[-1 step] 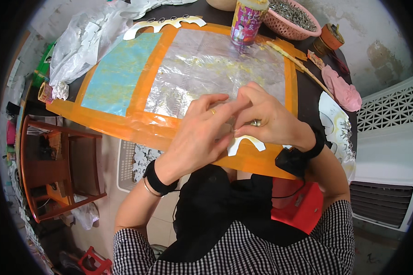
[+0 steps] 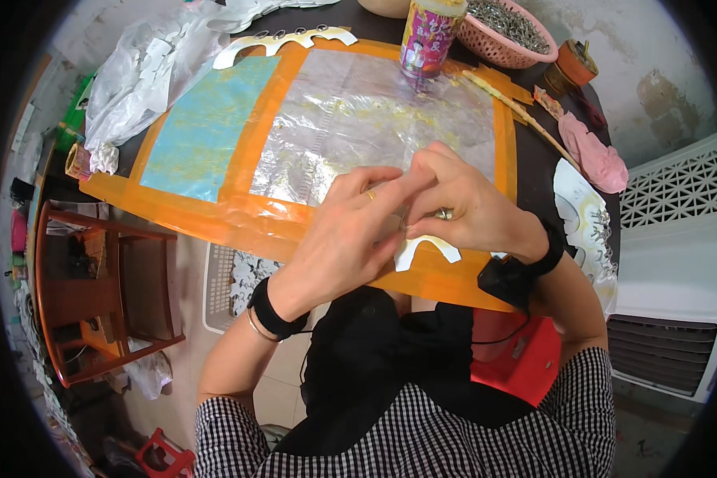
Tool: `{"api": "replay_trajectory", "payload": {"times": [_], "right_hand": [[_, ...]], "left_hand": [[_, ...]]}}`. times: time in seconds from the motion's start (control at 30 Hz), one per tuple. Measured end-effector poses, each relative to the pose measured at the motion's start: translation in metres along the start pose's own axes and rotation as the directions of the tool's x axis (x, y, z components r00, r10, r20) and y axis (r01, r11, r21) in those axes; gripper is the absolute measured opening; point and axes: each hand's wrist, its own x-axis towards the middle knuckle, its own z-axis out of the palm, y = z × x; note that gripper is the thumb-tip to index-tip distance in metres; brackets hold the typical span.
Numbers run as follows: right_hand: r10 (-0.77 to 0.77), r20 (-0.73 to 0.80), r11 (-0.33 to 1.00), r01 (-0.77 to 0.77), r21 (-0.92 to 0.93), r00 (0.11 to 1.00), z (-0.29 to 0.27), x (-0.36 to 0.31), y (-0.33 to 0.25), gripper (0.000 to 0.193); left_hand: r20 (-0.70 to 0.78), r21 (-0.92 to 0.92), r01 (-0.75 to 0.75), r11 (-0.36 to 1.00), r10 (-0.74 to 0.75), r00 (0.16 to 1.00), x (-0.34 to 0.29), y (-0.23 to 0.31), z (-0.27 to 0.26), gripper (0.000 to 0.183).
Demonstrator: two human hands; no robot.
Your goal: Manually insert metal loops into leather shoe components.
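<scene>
My left hand [image 2: 357, 219] and my right hand [image 2: 462, 203] meet over the near edge of the table, fingertips close together. Below them a white piece with a scalloped edge [image 2: 429, 247] sticks out, partly covered by my fingers. The left fingers are curled, and the thumb presses at the white piece's left end. On the right, thumb and fingers are pinched together just above it; whatever lies between them is hidden. Under both hands spreads a work surface of grey film [image 2: 374, 103], a blue panel [image 2: 207, 127] and orange tape [image 2: 255, 227], smeared with yellowish residue.
Far back stand a purple tub [image 2: 429, 40] and a pink basket [image 2: 506, 36] of small metal pieces. A yellow-tipped stick [image 2: 526, 118] lies right, near white curved pieces [image 2: 583, 215]. Another scalloped piece with dark oval stones [image 2: 291, 42] and a plastic bag [image 2: 135, 88] are far left.
</scene>
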Motion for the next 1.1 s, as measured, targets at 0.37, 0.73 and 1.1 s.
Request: {"api": "replay_trajectory", "payload": {"times": [0.37, 0.73, 1.1], "right_hand": [[-0.142, -0.078, 0.961, 0.119, -0.251, 0.987, 0.007, -0.001, -0.013, 0.015], [-0.275, -0.065, 0.826, 0.201, -0.527, 0.959, 0.013, -0.013, -0.018, 0.015], [-0.044, -0.170, 0.964, -0.003, -0.267, 0.984, 0.004, -0.025, -0.008, 0.022]], "left_hand": [[-0.010, 0.004, 0.149, 0.989, -0.149, 0.989, -0.010, -0.001, -0.001, 0.068], [-0.059, 0.028, 0.065, 0.997, -0.064, 0.996, -0.018, -0.007, 0.009, 0.020], [-0.034, 0.169, -0.007, 0.986, 0.013, 0.999, -0.014, -0.005, 0.006, 0.021]]}}
